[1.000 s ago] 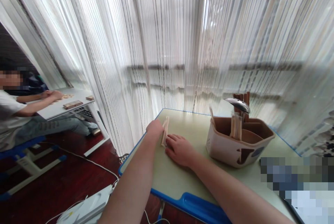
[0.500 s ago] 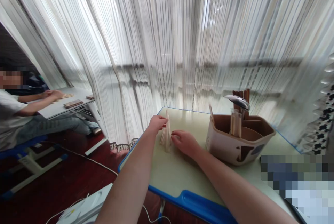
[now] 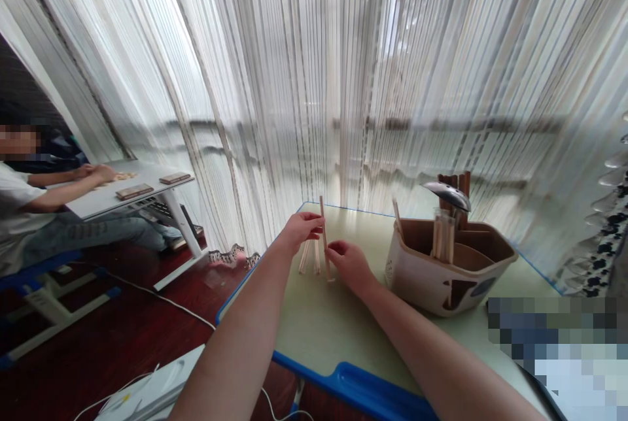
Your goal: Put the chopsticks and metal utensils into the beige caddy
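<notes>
My left hand [image 3: 300, 230] pinches the upper part of a light wooden chopstick [image 3: 322, 225] that stands nearly upright over the pale green table [image 3: 324, 323]. My right hand [image 3: 347, 262] is closed on the same chopstick lower down. Several more chopsticks [image 3: 309, 257] lie flat on the table just under and behind both hands. To the right stands a brown and cream cutlery holder [image 3: 444, 267] with chopsticks and a metal ladle [image 3: 447, 195] upright in it.
The table has a blue rim [image 3: 353, 382]. Sheer white curtains [image 3: 343, 81] hang right behind it. At the far left another person [image 3: 29, 212] sits at a white desk [image 3: 122, 192]. A white device and cables lie on the dark red floor [image 3: 142, 388].
The chopsticks lay gathered under both hands on the table. The hands have since lifted and one chopstick now stands upright between them, apart from the rest.
</notes>
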`<state>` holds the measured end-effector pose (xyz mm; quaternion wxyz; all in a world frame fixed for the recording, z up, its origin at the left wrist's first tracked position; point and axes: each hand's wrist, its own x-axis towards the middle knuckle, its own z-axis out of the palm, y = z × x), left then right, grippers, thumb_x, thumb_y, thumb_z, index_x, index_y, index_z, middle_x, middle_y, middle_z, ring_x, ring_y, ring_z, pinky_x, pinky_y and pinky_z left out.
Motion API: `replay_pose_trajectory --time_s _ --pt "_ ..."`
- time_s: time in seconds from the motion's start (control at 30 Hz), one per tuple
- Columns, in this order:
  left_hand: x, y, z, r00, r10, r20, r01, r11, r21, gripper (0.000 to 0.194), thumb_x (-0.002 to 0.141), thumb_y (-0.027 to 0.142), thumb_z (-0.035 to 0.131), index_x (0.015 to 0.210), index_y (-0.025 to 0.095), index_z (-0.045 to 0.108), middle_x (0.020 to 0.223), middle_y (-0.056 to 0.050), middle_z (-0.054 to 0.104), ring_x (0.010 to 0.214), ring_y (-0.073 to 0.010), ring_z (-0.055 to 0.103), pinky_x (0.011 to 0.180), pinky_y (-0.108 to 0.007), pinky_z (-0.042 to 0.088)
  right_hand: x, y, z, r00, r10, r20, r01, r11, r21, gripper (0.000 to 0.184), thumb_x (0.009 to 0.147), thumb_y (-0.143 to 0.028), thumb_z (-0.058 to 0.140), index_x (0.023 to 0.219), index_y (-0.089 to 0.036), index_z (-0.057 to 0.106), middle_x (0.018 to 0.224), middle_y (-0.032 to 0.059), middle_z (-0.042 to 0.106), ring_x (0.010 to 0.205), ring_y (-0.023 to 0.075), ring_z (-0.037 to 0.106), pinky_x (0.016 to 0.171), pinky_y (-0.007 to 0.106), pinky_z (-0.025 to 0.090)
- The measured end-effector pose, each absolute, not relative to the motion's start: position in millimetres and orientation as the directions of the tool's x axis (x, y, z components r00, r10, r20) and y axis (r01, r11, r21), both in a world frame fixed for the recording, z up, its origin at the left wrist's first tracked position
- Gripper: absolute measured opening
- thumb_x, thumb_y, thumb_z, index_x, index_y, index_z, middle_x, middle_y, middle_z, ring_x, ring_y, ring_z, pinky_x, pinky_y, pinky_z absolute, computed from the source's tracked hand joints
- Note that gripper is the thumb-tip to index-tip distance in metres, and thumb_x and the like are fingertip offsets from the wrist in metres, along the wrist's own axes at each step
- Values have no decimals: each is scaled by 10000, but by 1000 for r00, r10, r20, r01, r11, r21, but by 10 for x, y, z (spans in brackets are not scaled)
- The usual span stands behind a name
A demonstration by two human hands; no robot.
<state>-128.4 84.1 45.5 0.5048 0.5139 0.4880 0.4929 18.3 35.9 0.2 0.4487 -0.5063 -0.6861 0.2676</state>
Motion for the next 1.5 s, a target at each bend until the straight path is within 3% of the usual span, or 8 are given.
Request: replay_pose_trajectory --time_s 0.2,1.0,1.23,1.37,1.5 --pt "-1180 797 448 127 985 116 103 -129 986 275 602 325 741 774 123 668 712 -62 646 670 -161 607 505 -245 459 261 383 7 -77 931 358 482 349 -803 188 742 -301 529 738 -173 666 711 40 676 669 169 592 655 285 422" --pt "-1047 758 483 77 947 311 -33 -310 950 308 621 389 720 777 130 664 656 -22 631 573 -104 546 560 -240 398 313 377 46 -104 887 450 386 453 -803 242 785 -357 508 794 -173 666 725 27 668 658 150 576 624 261 434" --pt "-1052 770 455 80 967 243 -39 -241 970 312 627 373 726 807 124 671 710 -39 644 606 -105 569 543 -221 406 325 396 21 -107 870 481 388 482 -786 229 779 -350 522 816 -177 668 703 21 651 618 135 546 595 251 416" --pt "-1060 752 490 108 967 231 -182 -209 961 333 649 363 719 870 121 657 851 -74 660 682 -122 598 625 -263 479 336 427 -8 -128 886 445 388 458 -800 220 755 -344 549 808 -171 673 674 16 641 587 129 528 565 246 408" --pt "-1065 744 517 113 972 208 -271 -171 947 311 670 345 706 872 116 649 861 -84 663 698 -138 618 648 -292 507 333 419 -5 -139 879 455 398 471 -788 223 776 -342 524 795 -174 669 678 17 640 604 131 534 575 243 414"
